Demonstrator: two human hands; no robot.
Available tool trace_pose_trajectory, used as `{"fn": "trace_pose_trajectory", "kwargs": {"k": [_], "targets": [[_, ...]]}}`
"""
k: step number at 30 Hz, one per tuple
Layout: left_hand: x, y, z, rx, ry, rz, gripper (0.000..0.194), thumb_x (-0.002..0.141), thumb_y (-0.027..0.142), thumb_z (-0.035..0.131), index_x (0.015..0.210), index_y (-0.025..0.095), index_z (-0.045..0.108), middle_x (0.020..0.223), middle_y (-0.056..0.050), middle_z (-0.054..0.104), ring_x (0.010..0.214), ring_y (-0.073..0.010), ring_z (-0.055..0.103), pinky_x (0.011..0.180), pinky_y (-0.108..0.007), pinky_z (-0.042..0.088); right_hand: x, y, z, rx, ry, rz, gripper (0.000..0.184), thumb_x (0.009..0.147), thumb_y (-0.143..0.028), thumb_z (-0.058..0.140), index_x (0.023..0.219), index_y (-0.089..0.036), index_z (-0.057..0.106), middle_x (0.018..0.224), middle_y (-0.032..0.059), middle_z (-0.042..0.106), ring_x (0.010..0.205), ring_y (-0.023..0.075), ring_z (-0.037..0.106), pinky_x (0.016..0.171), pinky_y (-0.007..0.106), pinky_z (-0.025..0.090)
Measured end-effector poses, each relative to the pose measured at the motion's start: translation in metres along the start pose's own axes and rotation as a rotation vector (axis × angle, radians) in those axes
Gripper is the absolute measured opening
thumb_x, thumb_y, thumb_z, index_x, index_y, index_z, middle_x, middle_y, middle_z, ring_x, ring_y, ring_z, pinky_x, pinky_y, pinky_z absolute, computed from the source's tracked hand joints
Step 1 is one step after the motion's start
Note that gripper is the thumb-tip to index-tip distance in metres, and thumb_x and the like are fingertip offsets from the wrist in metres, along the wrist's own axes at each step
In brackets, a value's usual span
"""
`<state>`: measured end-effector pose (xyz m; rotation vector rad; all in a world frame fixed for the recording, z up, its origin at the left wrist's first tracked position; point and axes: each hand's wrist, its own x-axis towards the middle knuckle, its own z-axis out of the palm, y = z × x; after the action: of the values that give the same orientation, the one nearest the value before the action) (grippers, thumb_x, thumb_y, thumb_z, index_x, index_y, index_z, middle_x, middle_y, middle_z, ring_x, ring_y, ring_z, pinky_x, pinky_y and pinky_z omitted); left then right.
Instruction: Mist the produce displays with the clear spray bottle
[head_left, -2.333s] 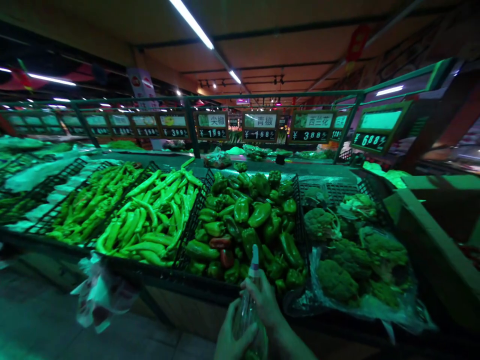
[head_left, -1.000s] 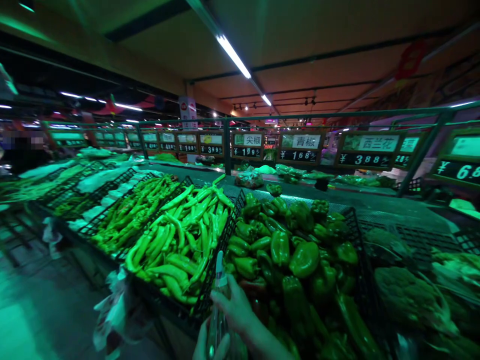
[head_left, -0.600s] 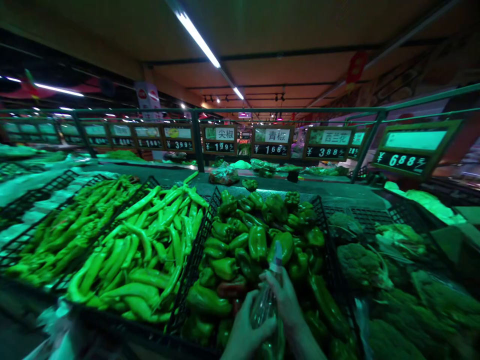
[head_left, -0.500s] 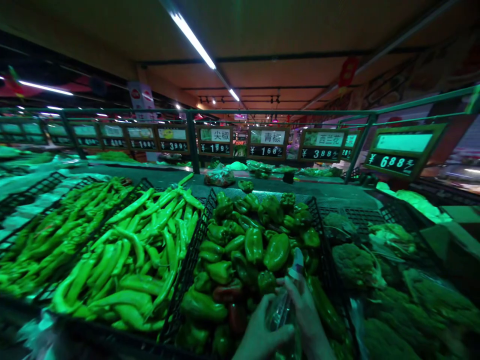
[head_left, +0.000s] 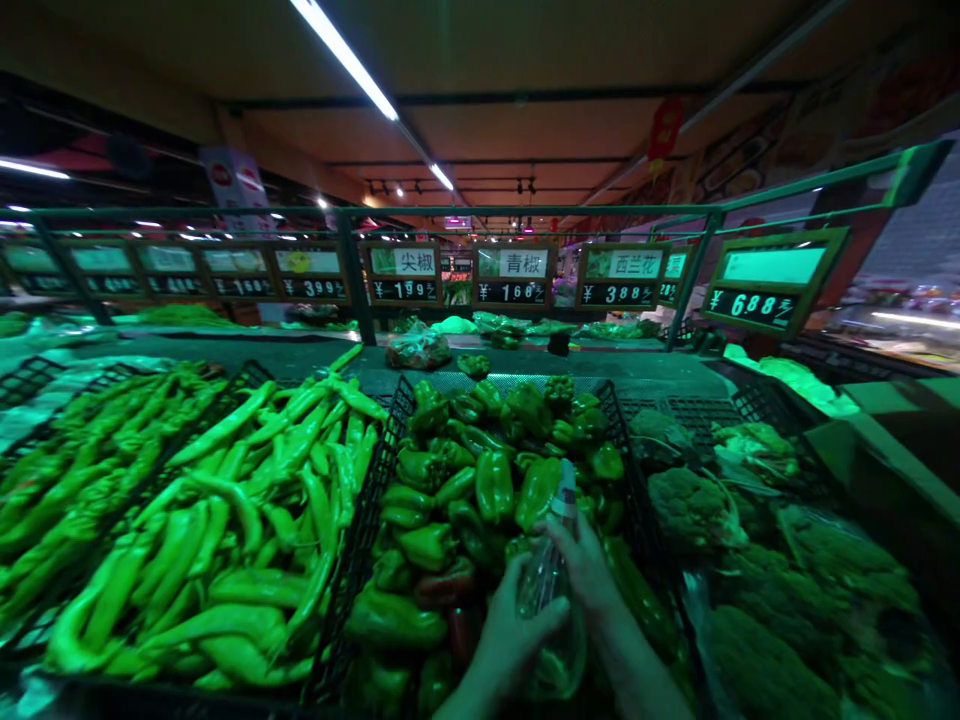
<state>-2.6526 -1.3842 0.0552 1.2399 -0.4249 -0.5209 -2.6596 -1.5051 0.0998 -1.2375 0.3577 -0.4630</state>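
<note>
Both hands are over the crate of green peppers (head_left: 495, 485). Between them is a clear plastic bag (head_left: 553, 655), its narrow, gathered-looking end pointing up and away from me. My right hand (head_left: 585, 570) closes around the upper part, just below that end. My left hand (head_left: 514, 620) is curled around the bag's left side, thumb across the front. The plastic is see-through, and I cannot make out anything inside. A few dark red peppers (head_left: 446, 585) lie among the green ones to the left of my left hand.
Long light-green peppers (head_left: 247, 560) fill the crate on the left, with thin green peppers (head_left: 97, 460) beyond. Broccoli (head_left: 694, 505) lies to the right, near a cardboard box (head_left: 892, 470). Price signs (head_left: 514, 275) hang from a green rail (head_left: 525, 212) behind.
The view has shifted right, so the crates and signs sit further left. My hands and the bag have risen slightly, and more of the bag's lower part shows.
</note>
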Motion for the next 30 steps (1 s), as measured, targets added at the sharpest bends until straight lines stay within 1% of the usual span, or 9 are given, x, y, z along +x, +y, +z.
{"fn": "trace_pose_trajectory", "kwargs": {"k": [2, 6, 12, 14, 16, 18, 21, 25, 30], "targets": [[-0.010, 0.007, -0.018, 0.022, 0.137, 0.017, 0.077, 0.064, 0.056, 0.082, 0.124, 0.018, 0.052, 0.122, -0.015, 0.071, 0.115, -0.0317, 0.066, 0.099, -0.040, 0.050, 0.005, 0.008, 0.028, -0.020, -0.150, 0.031, 0.049, 0.069, -0.058, 0.078, 0.094, -0.022, 0.057, 0.075, -0.0005, 0.071, 0.064, 0.0198, 0.068, 0.060, 0.031, 0.052], [-0.035, 0.022, -0.053, 0.044, 0.470, 0.060, 0.076, 0.064, 0.056, 0.080, 0.123, 0.015, 0.054, 0.123, -0.017, 0.071, 0.117, -0.0338, 0.065, 0.102, -0.042, 0.050, 0.009, 0.030, 0.088, -0.030, -0.345, 0.069, 0.045, 0.068, -0.055, 0.077, 0.090, -0.022, 0.056, 0.072, -0.0037, 0.063, 0.061, 0.0162, 0.063, 0.062, 0.032, 0.052], [-0.057, 0.047, -0.093, 0.122, 0.664, 0.072, 0.075, 0.070, 0.058, 0.075, 0.127, 0.014, 0.053, 0.125, -0.015, 0.068, 0.120, -0.0327, 0.063, 0.103, -0.042, 0.048, 0.011, 0.049, 0.162, -0.069, -0.570, 0.080, 0.042, 0.067, -0.048, 0.079, 0.093, -0.023, 0.059, 0.076, -0.0042, 0.060, 0.069, 0.0161, 0.059, 0.066, 0.033, 0.053], [-0.057, 0.055, -0.099, 0.120, 0.705, 0.114, 0.074, 0.071, 0.057, 0.074, 0.127, 0.014, 0.053, 0.122, -0.014, 0.068, 0.118, -0.0328, 0.063, 0.101, -0.043, 0.049, 0.014, 0.046, 0.175, -0.080, -0.603, 0.064, 0.040, 0.067, -0.046, 0.079, 0.094, -0.023, 0.061, 0.077, -0.0036, 0.062, 0.070, 0.0161, 0.059, 0.067, 0.033, 0.052], [-0.053, 0.061, -0.101, 0.122, 0.692, 0.130, 0.074, 0.071, 0.057, 0.074, 0.127, 0.013, 0.053, 0.119, -0.014, 0.068, 0.115, -0.0331, 0.064, 0.100, -0.045, 0.049, 0.018, 0.040, 0.180, -0.083, -0.606, 0.044, 0.038, 0.068, -0.045, 0.078, 0.094, -0.022, 0.061, 0.077, -0.0032, 0.063, 0.069, 0.0158, 0.060, 0.066, 0.032, 0.052], [-0.045, 0.065, -0.099, 0.141, 0.637, 0.123, 0.074, 0.072, 0.057, 0.073, 0.127, 0.013, 0.051, 0.120, -0.015, 0.068, 0.115, -0.0334, 0.064, 0.101, -0.046, 0.048, 0.023, 0.031, 0.175, -0.079, -0.575, 0.023, 0.037, 0.069, -0.045, 0.076, 0.093, -0.022, 0.060, 0.077, -0.0032, 0.063, 0.069, 0.0159, 0.061, 0.065, 0.031, 0.052], [-0.027, 0.064, -0.086, 0.143, 0.503, 0.127, 0.072, 0.073, 0.053, 0.074, 0.128, 0.013, 0.050, 0.125, -0.016, 0.066, 0.117, -0.0328, 0.063, 0.102, -0.045, 0.047, 0.031, 0.015, 0.150, -0.067, -0.479, -0.003, 0.039, 0.069, -0.049, 0.075, 0.092, -0.023, 0.057, 0.073, -0.0045, 0.062, 0.063, 0.0159, 0.062, 0.060, 0.030, 0.051], [0.005, 0.053, -0.052, 0.091, 0.339, 0.135, 0.067, 0.068, 0.048, 0.078, 0.122, 0.015, 0.054, 0.115, -0.013, 0.071, 0.108, -0.0303, 0.067, 0.095, -0.041, 0.050, 0.038, -0.010, 0.093, -0.050, -0.284, -0.035, 0.047, 0.066, -0.056, 0.077, 0.091, -0.023, 0.056, 0.071, -0.0034, 0.066, 0.060, 0.0178, 0.066, 0.057, 0.030, 0.052], [0.037, 0.043, 0.005, 0.116, 0.010, 0.089, 0.066, 0.067, 0.043, 0.080, 0.122, 0.016, 0.055, 0.115, -0.011, 0.071, 0.104, -0.0289, 0.066, 0.092, -0.039, 0.051, 0.033, -0.042, 0.013, -0.034, -0.004, -0.098, 0.052, 0.065, -0.055, 0.080, 0.097, -0.021, 0.058, 0.076, 0.0009, 0.073, 0.065, 0.0208, 0.071, 0.060, 0.031, 0.055]]}}
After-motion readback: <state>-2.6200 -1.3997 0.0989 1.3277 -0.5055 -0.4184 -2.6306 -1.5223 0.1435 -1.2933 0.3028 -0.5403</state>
